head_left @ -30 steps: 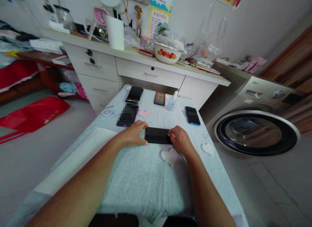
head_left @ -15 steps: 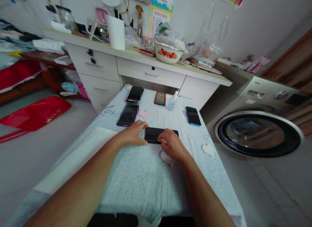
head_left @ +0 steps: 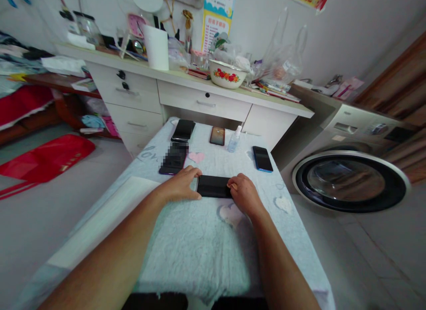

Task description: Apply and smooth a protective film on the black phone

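A black smartphone (head_left: 213,186) lies sideways on the cloth-covered table, its dark face up. My left hand (head_left: 182,184) steadies its left end, with the thumb at the near corner and the fingers at the far one. Over the right end rests my right hand (head_left: 244,192), fingers bunched together against the screen. What these fingers hold is mostly hidden; it looks small and tan. Beyond my hands stand a clear spray bottle (head_left: 234,139) with a white cap and a brown-gold phone (head_left: 217,136).
At the right lies a blue-edged phone (head_left: 262,159). On the left are a dark phone (head_left: 176,157), partly pixelated, and a black phone-like stack (head_left: 183,130). A white sheet (head_left: 109,216) lies along the table's left side. Behind is a white desk (head_left: 206,101); a washing machine (head_left: 353,137) stands right.
My right hand has slid rightwards along the phone to its right end, uncovering more of the screen. My left hand keeps its place. The view has shifted slightly.
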Tool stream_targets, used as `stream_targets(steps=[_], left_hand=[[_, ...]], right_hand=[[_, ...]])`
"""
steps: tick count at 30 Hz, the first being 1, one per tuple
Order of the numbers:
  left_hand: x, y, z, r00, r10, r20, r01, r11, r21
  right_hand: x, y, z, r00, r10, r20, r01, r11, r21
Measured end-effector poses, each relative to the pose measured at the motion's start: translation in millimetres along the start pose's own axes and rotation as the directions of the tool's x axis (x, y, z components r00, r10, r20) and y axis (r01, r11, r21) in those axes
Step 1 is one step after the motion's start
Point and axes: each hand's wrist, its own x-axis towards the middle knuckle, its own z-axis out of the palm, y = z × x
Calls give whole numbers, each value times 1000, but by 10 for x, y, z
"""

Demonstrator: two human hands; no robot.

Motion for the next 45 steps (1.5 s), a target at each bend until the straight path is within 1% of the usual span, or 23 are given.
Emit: stream_targets(steps=[2,5,8,13,16,19,23,27,30,34,38,42,45], left_hand=[[3,-22,11,1000,9,-8,-9,1000,-3],[3,-39,19,1000,11,-10,-11,1000,-7],[6,-47,25,1000,18,-15,-18,1000,-6],[7,-30,24,1000,16,-19,-16,1000,8],[2,-8,15,1000,7,-16,-7,1000,4],[-2,2,11,1000,-2,-19,2,1000,-1],[-2,-10,16,1000,-5,-18,5,1000,-6],[2,-17,15,1000,1,-16,-2,1000,-17],[0,-6,6,1000,-4,-6,4,1000,-24],[-7,-3,7,1000,-8,-1,8,1000,-27],[-7,-30,26,1000,0,-10,0,1000,-26],[-6,-31,27,1000,0,-3,0,1000,-24],[-4,-15,18,1000,-3,2,3,1000,-22]], right_hand=[[-1,-19,-1,1000,17,-12,-17,1000,-9],[-12,-101,13,1000,-3,-9,3,1000,2],[-30,-229,41,999,-44,25,44,999,8],[-59,-415,127,978,-192,81,187,980,66],[-74,-459,156,967,-233,98,226,971,77],[-85,-460,135,961,-246,127,237,968,83],[-85,-388,77,964,-218,150,210,975,66],[-66,-229,19,971,-194,143,187,981,59],[-53,-93,-40,982,-111,150,106,994,41],[-42,47,-111,992,-29,120,29,1000,-1],[-29,118,-138,997,45,70,-42,998,-46],[-13,121,-113,992,129,1,-128,988,-81],[-1,80,-67,988,145,-48,-148,985,-88]])
